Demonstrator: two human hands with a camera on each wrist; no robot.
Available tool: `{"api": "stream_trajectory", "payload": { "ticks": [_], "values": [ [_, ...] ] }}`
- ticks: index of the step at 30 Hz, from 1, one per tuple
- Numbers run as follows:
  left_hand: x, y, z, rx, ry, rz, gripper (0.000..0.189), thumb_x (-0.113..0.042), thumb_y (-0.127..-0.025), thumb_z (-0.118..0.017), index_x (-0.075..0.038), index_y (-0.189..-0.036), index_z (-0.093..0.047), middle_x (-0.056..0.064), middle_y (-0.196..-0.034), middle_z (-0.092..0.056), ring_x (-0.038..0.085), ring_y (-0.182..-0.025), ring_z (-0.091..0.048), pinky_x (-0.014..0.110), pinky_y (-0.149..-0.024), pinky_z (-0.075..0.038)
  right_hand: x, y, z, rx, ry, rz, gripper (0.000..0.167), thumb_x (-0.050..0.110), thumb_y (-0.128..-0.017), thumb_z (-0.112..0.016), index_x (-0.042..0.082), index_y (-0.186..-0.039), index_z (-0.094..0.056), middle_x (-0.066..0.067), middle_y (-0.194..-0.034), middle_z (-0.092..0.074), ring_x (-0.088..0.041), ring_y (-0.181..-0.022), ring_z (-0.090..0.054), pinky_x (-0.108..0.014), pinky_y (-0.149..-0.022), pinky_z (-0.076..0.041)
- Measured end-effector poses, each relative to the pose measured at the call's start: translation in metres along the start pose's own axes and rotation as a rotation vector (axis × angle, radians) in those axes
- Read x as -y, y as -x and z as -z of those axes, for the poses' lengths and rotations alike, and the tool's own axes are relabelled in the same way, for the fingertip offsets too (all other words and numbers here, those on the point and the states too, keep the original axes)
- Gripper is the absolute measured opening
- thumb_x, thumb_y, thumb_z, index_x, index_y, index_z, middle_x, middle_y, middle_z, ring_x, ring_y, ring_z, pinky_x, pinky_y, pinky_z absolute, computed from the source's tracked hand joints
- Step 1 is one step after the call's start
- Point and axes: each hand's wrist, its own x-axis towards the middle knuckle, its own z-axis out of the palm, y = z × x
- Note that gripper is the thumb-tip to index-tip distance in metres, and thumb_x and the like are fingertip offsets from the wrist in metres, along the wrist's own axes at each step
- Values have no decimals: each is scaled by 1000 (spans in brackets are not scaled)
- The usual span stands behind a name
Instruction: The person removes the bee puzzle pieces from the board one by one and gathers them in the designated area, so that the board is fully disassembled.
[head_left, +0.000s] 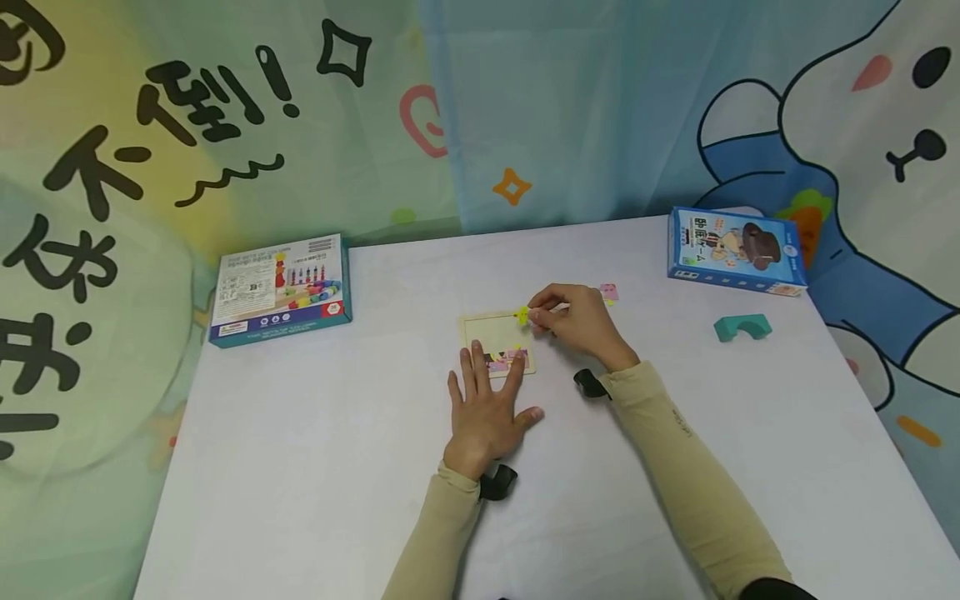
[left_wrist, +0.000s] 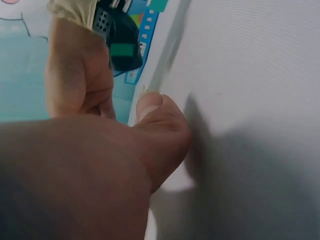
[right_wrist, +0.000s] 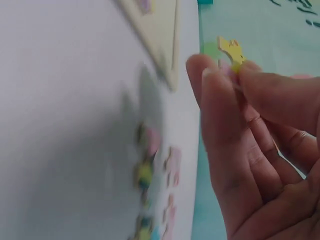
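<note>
A shallow cream puzzle board [head_left: 491,331] lies on the white table, with pink and yellow pieces [head_left: 498,362] along its near edge. My left hand [head_left: 483,417] rests with spread, straight fingers over the board's near left part. Between thumb and fingertips, my right hand [head_left: 576,322] pinches a small yellow puzzle piece [right_wrist: 231,49] above the board's far right corner. In the right wrist view that piece sticks up past the fingers, its lower part hidden by them. Loose pink puzzle pieces [right_wrist: 172,165] lie on the table beside the right hand.
A white and teal game box [head_left: 281,287] lies at the back left. At the back right is a blue game box [head_left: 738,250], with a teal arch block [head_left: 742,327] in front of it. A printed curtain [head_left: 570,108] hangs behind the table.
</note>
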Motion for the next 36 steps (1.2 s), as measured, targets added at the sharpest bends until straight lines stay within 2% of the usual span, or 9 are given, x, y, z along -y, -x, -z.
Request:
{"api": "stream_trajectory", "payload": {
  "ticks": [3,7,11,16,20,27,36],
  "values": [
    [0,-1,-2,-6,15,-3,84,-64,-99,-61,-34,-170,-26,30,-176,4,48,-164,4,68,-128,-12,-9,2,9,-3,-14,-49,18,12,-99,-76,4,-115,-76,-16,-103,-77,-21,-77,-79,-26,-63,-59],
    [1,-3,-5,16,51,3,86,-63,-99,-61,-35,-170,-22,28,-176,11,47,-164,11,68,-129,-5,-19,6,23,-44,41,-65,22,15,-97,-78,5,-116,-75,-17,-102,-79,-19,-81,-77,-21,-66,-56],
    [0,-2,-6,12,89,-2,86,-63,-99,-62,-35,-170,-23,29,-175,12,47,-164,13,69,-128,-3,-27,9,38,-59,74,-102,24,19,-98,-77,7,-118,-75,-16,-106,-78,-20,-89,-74,-18,-70,-55],
    [1,-4,-11,5,100,-6,88,-64,-98,-62,-35,-170,-22,29,-175,15,47,-163,15,71,-128,0,-36,16,56,-42,39,-196,30,21,-99,-75,12,-128,-73,-15,-111,-75,-22,-93,-69,-25,-74,-54],
    [2,-5,-12,5,104,-9,89,-64,-98,-62,-34,-171,-21,29,-174,16,47,-163,16,71,-127,2,-43,23,66,-54,30,-255,32,24,-99,-74,13,-129,-72,-14,-112,-72,-25,-98,-64,-31,-79,-52],
    [-1,-1,-5,-2,137,-22,87,-61,-99,-64,-31,-171,-24,31,-174,12,49,-163,13,72,-127,0,-57,30,79,-133,82,-293,36,30,-99,-76,13,-130,-74,-18,-119,-75,-28,-105,-64,-37,-89,-48],
    [-1,-1,-6,-1,111,-3,89,-65,-98,-61,-34,-171,-21,28,-175,14,46,-163,15,70,-128,1,-69,40,91,-124,122,-344,38,29,-101,-72,9,-134,-70,-21,-125,-70,-35,-114,-63,-50,-101,-48]
  ]
}}
